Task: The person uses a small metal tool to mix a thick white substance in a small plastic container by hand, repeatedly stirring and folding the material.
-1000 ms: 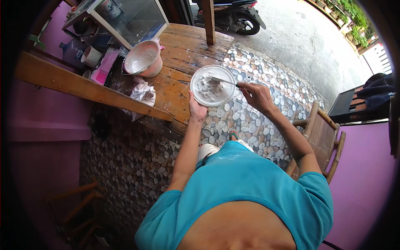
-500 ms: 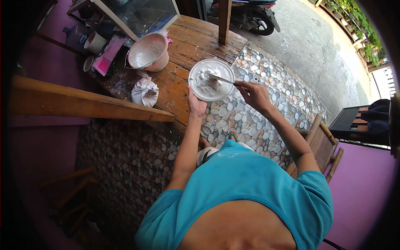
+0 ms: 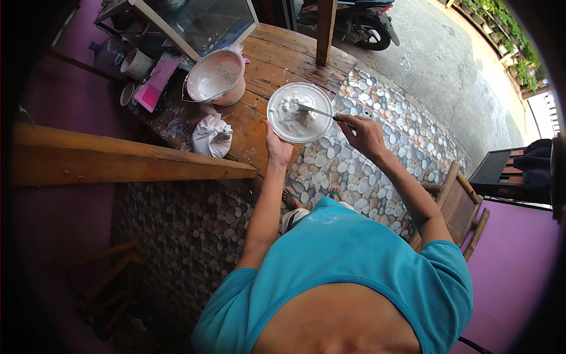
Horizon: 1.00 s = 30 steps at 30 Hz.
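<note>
My left hand (image 3: 277, 144) holds a round, shallow plastic dish (image 3: 313, 89) with lumpy white paste (image 3: 292, 118) in it, gripping it at its lower-left side. In my right hand (image 3: 364, 137) is a flat metal blade tool (image 3: 318, 111) with a dark handle, its tip resting in the paste. Left of the dish, on the wooden table (image 3: 265, 56), are a pinkish bucket (image 3: 233, 88) coated with white inside and a crumpled white bag (image 3: 211, 135).
A glass case (image 3: 186, 20), pink tray (image 3: 151, 91) and blue jug (image 3: 106, 56) stand at upper left. A wooden beam (image 3: 94, 156) crosses the left. A post (image 3: 325, 32) rises by the table, a motorbike (image 3: 368, 29) behind it. A bamboo chair (image 3: 457, 215) is at right.
The dish and both hands have risen slightly in the view, and the blade has shifted a little within the paste. The background has slid slightly to the right as the view moved.
</note>
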{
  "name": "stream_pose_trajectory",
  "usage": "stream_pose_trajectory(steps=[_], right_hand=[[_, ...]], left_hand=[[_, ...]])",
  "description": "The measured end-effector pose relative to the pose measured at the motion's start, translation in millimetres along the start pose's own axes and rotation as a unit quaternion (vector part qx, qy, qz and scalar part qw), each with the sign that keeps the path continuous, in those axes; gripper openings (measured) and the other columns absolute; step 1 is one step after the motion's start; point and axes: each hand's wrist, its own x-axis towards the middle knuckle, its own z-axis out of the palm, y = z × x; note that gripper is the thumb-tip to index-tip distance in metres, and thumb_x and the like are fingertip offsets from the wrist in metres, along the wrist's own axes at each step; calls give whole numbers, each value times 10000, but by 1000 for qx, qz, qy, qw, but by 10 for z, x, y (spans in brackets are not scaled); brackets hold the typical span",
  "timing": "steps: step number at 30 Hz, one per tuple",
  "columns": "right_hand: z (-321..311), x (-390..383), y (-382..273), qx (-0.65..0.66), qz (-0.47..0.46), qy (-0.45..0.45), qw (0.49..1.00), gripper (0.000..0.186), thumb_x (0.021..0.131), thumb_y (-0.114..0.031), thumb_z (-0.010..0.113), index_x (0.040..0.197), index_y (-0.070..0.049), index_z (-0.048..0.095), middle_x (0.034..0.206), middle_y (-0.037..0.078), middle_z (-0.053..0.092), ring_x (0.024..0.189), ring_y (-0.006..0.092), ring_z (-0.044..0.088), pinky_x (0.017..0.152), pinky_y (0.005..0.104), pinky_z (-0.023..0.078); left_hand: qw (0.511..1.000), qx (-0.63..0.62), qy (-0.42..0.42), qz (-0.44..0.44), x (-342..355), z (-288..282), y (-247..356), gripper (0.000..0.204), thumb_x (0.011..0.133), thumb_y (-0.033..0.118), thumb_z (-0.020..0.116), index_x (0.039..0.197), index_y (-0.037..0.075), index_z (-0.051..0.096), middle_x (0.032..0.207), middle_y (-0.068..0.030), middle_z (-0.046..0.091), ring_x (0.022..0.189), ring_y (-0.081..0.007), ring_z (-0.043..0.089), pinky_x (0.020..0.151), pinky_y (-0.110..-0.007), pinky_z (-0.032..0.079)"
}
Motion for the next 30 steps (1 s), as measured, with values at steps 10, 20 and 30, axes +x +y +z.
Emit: stream_pose_trajectory(steps=[10, 20, 30], right_hand=[[-68, 102, 1, 16, 9, 4, 1000, 161, 832, -194, 658, 979, -144, 703, 782, 85, 698, 642, 231, 676, 543, 327, 512], [-365, 819, -184, -129, -66, -65, 987, 121, 803, -201, 621, 835, -107, 691, 632, 130, 611, 577, 305, 616, 519, 396, 472], [-165, 792, -398, -215, -204, -136, 945, 143, 810, -95, 598, 679, -40, 583, 550, 136, 497, 495, 285, 545, 448, 404, 405]], left_hand=[[1000, 2, -7, -11, 101, 39, 32, 596, 997, 489, 200, 1429, 90, 296, 1438, -123, 365, 1305, -290, 382, 1080, -483, 324], [998, -33, -23, -50, 24, 137, -124, 570, 1011, 433, 158, 1422, 59, 285, 1443, -140, 349, 1322, -302, 355, 1101, -474, 298], [998, -41, -20, -47, -22, 210, -234, 586, 1004, 464, 185, 1437, 77, 258, 1457, -121, 328, 1335, -289, 337, 1097, -468, 298]])
